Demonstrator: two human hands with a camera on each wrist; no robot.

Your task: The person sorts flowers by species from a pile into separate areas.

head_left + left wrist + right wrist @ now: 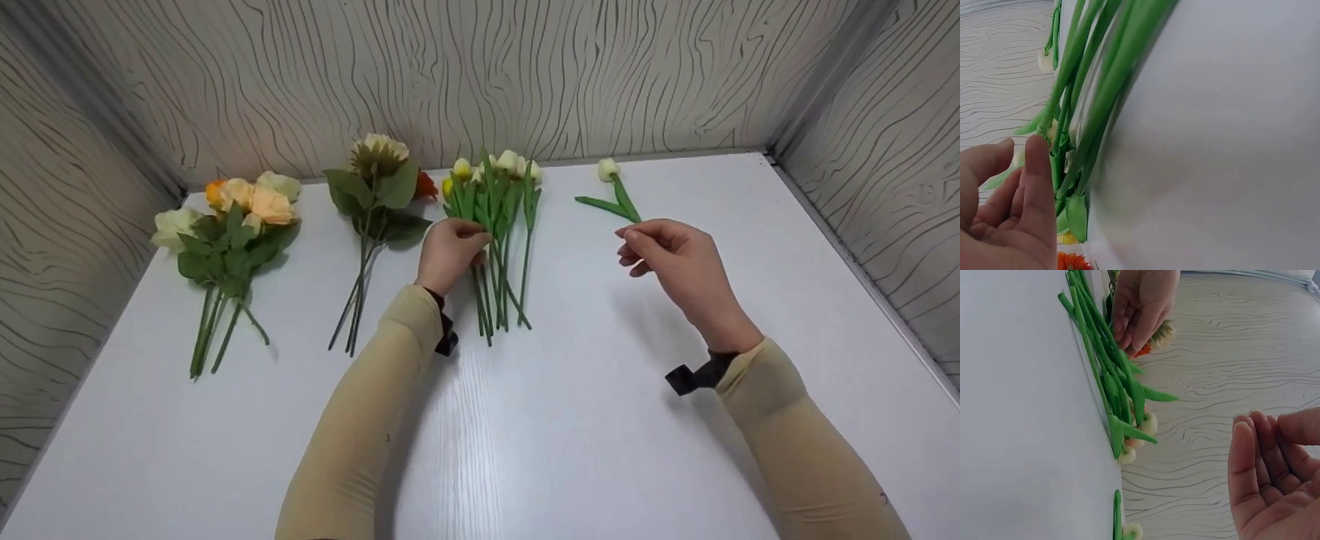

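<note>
A bunch of tulips [506,195] lies near the back of the white table, with yellow and white heads and green stems. My left hand [454,251] is beside its stems. In the left wrist view, thumb and forefinger of the left hand [1013,208] are apart, with nothing gripped between them; the fingertips reach close to the stems [1112,84], and whether they touch is unclear. A single white tulip [609,171] lies to the right of the bunch. Just in front of it hovers my right hand [679,262], fingers loosely bent, holding nothing in the right wrist view.
Left of the tulips lie a large cream flower [379,154] with broad leaves and a red-orange bloom [426,185]. Farther left is a bunch of peach, orange and pale roses [255,202]. Wood-patterned panels [480,75] wall the table [570,435] at the back and sides.
</note>
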